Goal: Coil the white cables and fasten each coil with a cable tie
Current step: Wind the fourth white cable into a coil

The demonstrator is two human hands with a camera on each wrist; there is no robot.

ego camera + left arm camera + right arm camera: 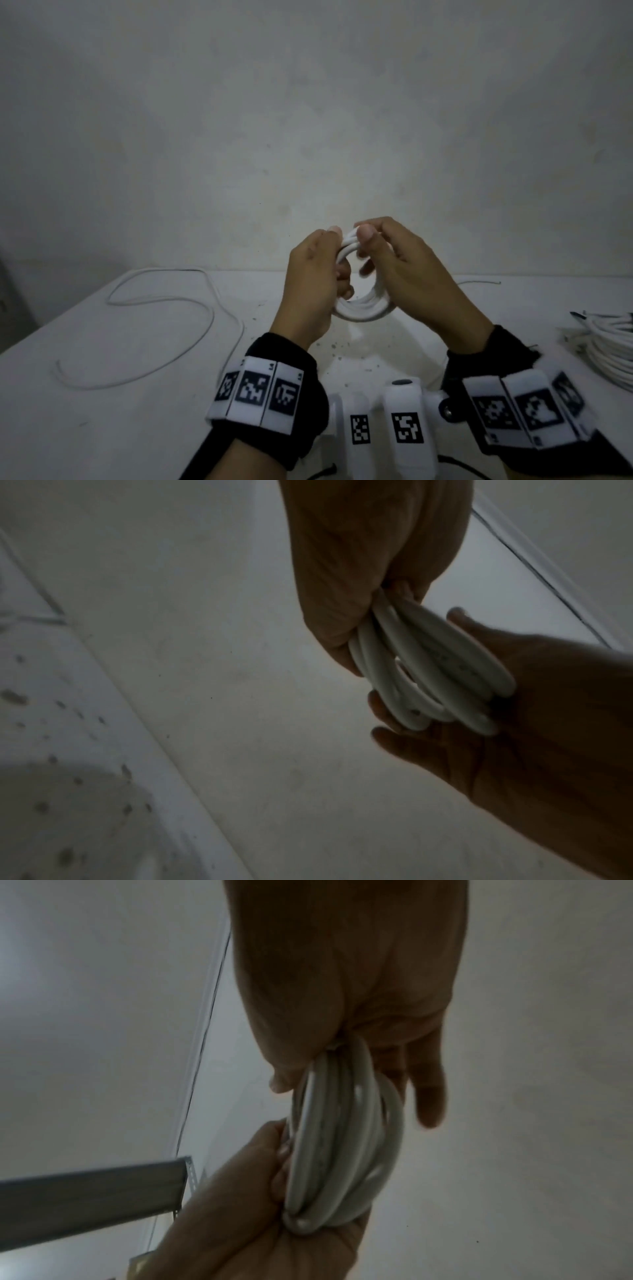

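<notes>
Head view: coil (pixel 363 308) between both hands' fingers (pixel 344 274).

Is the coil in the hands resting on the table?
No, in the head view the coil is held up above the table by the left hand and the right hand.

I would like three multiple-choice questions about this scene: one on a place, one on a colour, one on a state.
1. Where does the loose cable lie?
A. On the table, left of the hands
B. On the floor
C. Over the right wrist

2. What colour is the coil?
A. Black
B. White
C. Red

3. How is the coil held?
A. It lies flat on the table
B. One hand holds it
C. Both hands grip it above the table

Key: 1 A, it snakes over the table at the left. 2 B, its loops are white. 3 C, the left hand and the right hand pinch it in the air.
</notes>
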